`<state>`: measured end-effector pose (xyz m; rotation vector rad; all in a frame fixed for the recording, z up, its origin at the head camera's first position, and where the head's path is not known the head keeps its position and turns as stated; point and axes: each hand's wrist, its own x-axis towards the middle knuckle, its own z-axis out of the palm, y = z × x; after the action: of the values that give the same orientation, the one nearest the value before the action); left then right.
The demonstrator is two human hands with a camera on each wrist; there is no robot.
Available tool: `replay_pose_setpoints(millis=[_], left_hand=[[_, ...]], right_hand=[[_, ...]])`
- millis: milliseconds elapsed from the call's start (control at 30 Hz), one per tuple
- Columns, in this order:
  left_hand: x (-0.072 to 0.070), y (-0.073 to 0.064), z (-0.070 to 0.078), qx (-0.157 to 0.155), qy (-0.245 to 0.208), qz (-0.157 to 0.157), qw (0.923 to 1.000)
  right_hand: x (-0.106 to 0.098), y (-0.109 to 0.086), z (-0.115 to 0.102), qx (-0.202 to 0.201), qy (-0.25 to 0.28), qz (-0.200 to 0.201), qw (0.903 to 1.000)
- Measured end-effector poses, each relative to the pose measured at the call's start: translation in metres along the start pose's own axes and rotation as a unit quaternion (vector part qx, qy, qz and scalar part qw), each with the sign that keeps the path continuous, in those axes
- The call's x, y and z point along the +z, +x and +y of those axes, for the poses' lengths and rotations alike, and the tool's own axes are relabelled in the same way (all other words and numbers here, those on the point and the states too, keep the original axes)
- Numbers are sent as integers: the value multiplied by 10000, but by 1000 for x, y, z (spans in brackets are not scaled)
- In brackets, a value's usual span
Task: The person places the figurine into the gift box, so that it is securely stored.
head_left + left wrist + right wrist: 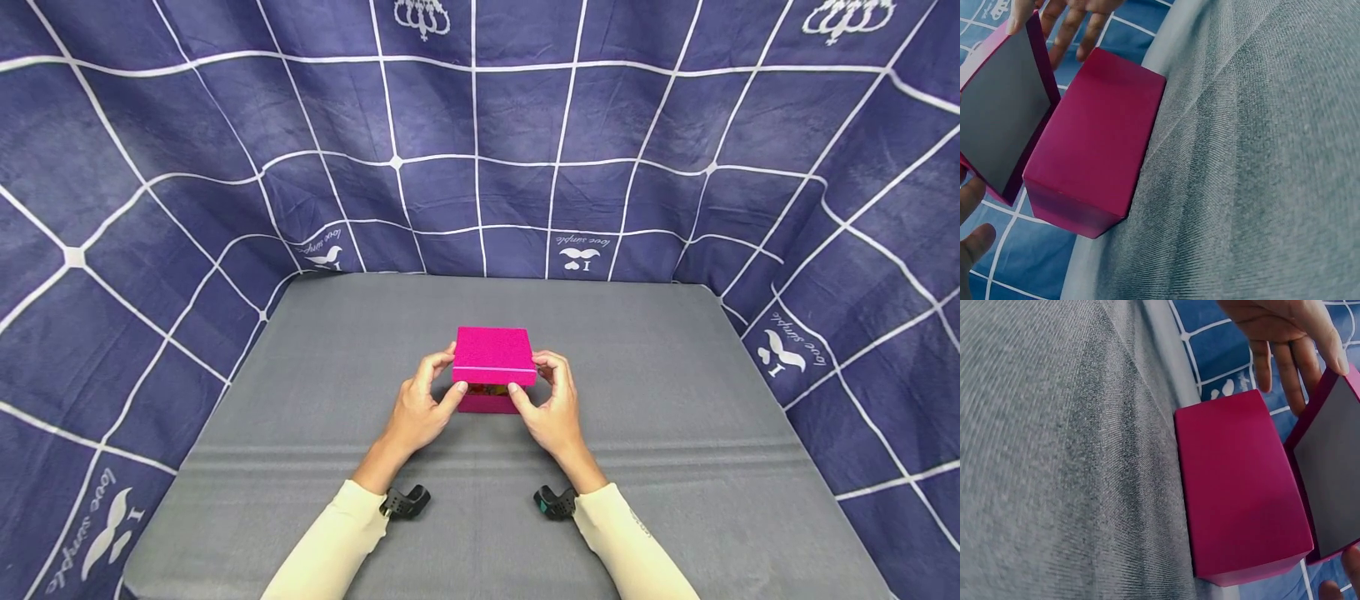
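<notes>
A magenta box lid (493, 353) is held over a matching box base (491, 404) in the head view, leaving a gap at the front. My left hand (422, 412) grips the lid's left side, thumb at the front corner. On the opposite side my right hand (553, 410) holds it the same way. Small red and yellow contents (491, 389) show through the gap, mostly hidden. Both wrist views show the lid's grey inside (1007, 109), tilted away from the base (1241, 487), which rests on the table.
The box stands on a grey cloth-covered table (360, 333). Blue curtains (517, 108) with white grid lines enclose the back and both sides. Dark straps with mounts (406, 502) sit at both wrists, by the cream sleeves (330, 550).
</notes>
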<state>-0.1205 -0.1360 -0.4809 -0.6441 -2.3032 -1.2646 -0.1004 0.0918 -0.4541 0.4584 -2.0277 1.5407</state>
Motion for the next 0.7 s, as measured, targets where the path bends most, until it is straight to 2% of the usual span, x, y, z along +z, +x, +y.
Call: replay_pose_setpoints(millis=[300, 500, 700], left_hand=[[5, -8, -8, 258, 224, 79, 9994], [8, -12, -13, 484, 365, 221, 9979], [11, -12, -15, 522, 399, 282, 9974]], right_hand=[[2, -6, 5, -97, -482, -99, 9987], [6, -12, 34, -230, -582, -155, 9979], [6, -15, 52, -25, -702, -356, 9969]])
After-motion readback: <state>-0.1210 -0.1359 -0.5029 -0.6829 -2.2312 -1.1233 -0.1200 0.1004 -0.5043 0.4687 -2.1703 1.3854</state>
